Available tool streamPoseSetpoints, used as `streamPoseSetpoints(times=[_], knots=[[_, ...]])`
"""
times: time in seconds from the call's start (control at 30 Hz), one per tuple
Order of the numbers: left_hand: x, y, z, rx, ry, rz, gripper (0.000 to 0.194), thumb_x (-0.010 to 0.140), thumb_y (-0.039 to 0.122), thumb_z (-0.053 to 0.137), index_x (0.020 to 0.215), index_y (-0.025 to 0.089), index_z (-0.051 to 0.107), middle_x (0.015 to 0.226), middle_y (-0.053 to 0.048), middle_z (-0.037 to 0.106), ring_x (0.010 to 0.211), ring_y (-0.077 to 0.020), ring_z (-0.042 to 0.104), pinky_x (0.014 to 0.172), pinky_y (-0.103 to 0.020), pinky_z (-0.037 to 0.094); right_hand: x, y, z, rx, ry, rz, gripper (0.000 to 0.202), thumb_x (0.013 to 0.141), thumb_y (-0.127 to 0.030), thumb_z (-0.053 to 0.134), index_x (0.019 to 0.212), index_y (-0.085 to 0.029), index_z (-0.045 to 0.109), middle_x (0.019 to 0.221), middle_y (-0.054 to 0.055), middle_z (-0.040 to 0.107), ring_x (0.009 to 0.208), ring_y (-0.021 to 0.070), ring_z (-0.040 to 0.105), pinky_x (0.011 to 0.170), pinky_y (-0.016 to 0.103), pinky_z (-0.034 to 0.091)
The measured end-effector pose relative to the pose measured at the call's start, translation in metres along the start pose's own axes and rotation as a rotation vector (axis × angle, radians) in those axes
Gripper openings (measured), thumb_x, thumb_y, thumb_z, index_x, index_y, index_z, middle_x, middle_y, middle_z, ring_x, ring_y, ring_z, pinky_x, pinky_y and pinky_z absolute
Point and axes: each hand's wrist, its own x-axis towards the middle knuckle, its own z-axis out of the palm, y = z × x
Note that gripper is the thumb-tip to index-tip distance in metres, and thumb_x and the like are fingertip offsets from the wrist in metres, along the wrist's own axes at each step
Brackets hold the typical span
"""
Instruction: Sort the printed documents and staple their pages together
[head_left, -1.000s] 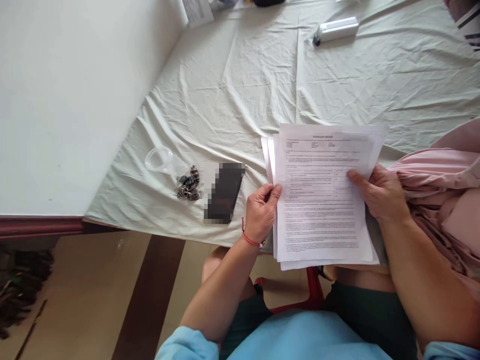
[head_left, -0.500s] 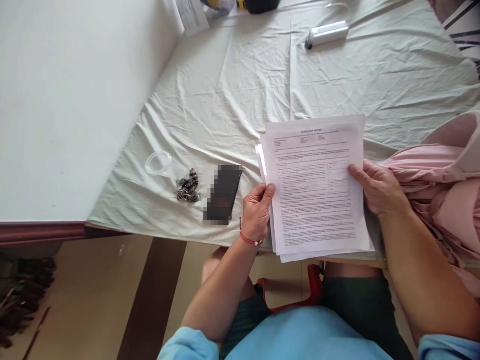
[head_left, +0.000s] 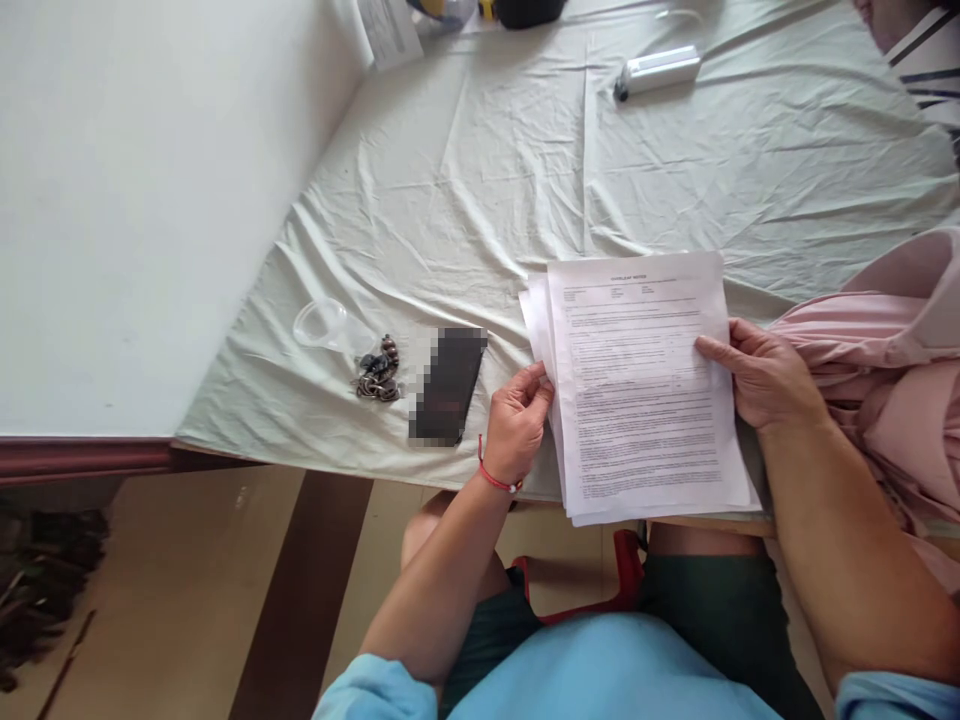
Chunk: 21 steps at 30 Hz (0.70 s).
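A stack of printed paper sheets lies over the front edge of the cloth-covered table, its sheets slightly fanned out at the left. My left hand, with a red string bracelet at the wrist, pinches the left edge of the sheets between thumb and fingers. On the right edge, my right hand grips the stack, thumb on top of the printed page and fingers underneath, hidden. To the left of my left hand lies a black, partly pixelated flat object.
Keys and a clear plastic lid or cup lie left on the tablecloth. Pink fabric is bunched at the right. A silver cylinder lies at the back. Part of a person shows top right.
The top sheets have shifted slightly right and down, and more of the sheets beneath shows at the left. My left fingers have moved slightly along the left edge.
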Motion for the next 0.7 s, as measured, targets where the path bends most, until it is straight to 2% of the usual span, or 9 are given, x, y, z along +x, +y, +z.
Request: streamPoseSetpoints(times=[0.13,0.2,0.33,0.43,0.53,0.6,0.7], knots=[[0.000,-0.003,-0.004,0.048,0.035,-0.020,0.078,0.077,0.032,0.088,0.148,0.024,0.059,0.066,0.006,0.070,0.059,-0.0128,0.064,0.061,-0.026,0.055,0.000,-0.001,-0.002,-0.013,-0.010,0.023,0.041,0.062,-0.034,0.100,0.096,-0.023,0.080,0.089,0.000,0.083,0.069,0.0134,0.074,0.066,0.021,0.064],[-0.001,-0.002,-0.004,0.063,0.065,-0.036,0.093,0.074,0.032,0.091,0.156,0.023,0.049,0.064,0.007,0.069,0.058,-0.0122,0.063,0.060,-0.025,0.054,0.000,0.000,-0.002,-0.021,-0.006,0.022,0.041,0.062,-0.032,0.099,0.097,-0.023,0.080,0.090,0.000,0.083,0.071,0.0147,0.074,0.066,0.023,0.064],[-0.002,0.000,-0.003,0.022,0.148,-0.031,0.098,0.070,0.036,0.095,0.153,0.023,0.045,0.079,0.002,0.076,0.072,-0.0168,0.072,0.070,-0.028,0.059,-0.001,0.000,-0.001,-0.062,-0.012,-0.040,0.040,0.066,-0.033,0.096,0.103,-0.025,0.082,0.096,0.000,0.084,0.075,0.0151,0.075,0.074,0.025,0.064],[-0.001,0.000,-0.004,0.004,0.186,0.003,0.088,0.075,0.045,0.092,0.149,0.024,0.049,0.084,0.001,0.075,0.078,-0.0185,0.073,0.075,-0.030,0.059,-0.002,0.001,0.001,-0.088,-0.012,-0.067,0.039,0.067,-0.035,0.096,0.102,-0.025,0.083,0.094,0.000,0.083,0.074,0.0150,0.074,0.073,0.025,0.064],[0.002,-0.004,-0.006,0.067,0.187,0.036,0.052,0.083,0.051,0.083,0.121,0.018,0.070,0.076,0.001,0.069,0.075,-0.0161,0.068,0.074,-0.028,0.055,0.000,0.004,-0.002,-0.108,0.007,-0.075,0.039,0.066,-0.036,0.096,0.100,-0.024,0.082,0.091,0.000,0.083,0.071,0.0153,0.072,0.070,0.026,0.062],[0.003,-0.006,-0.009,0.102,0.197,0.062,0.037,0.085,0.049,0.081,0.101,0.016,0.075,0.080,-0.002,0.071,0.081,-0.0157,0.067,0.079,-0.027,0.054,0.003,0.007,-0.006,-0.183,0.030,-0.123,0.034,0.070,-0.037,0.093,0.100,-0.024,0.082,0.091,-0.001,0.083,0.072,0.0146,0.071,0.068,0.024,0.060],[0.006,-0.008,-0.012,0.122,0.259,0.095,0.029,0.081,0.043,0.083,0.090,0.016,0.077,0.083,-0.002,0.073,0.082,-0.0148,0.065,0.080,-0.026,0.052,0.006,0.009,-0.011,-0.311,0.073,-0.216,0.027,0.077,-0.034,0.087,0.101,-0.024,0.082,0.093,-0.003,0.083,0.075,0.0128,0.070,0.067,0.021,0.057]])
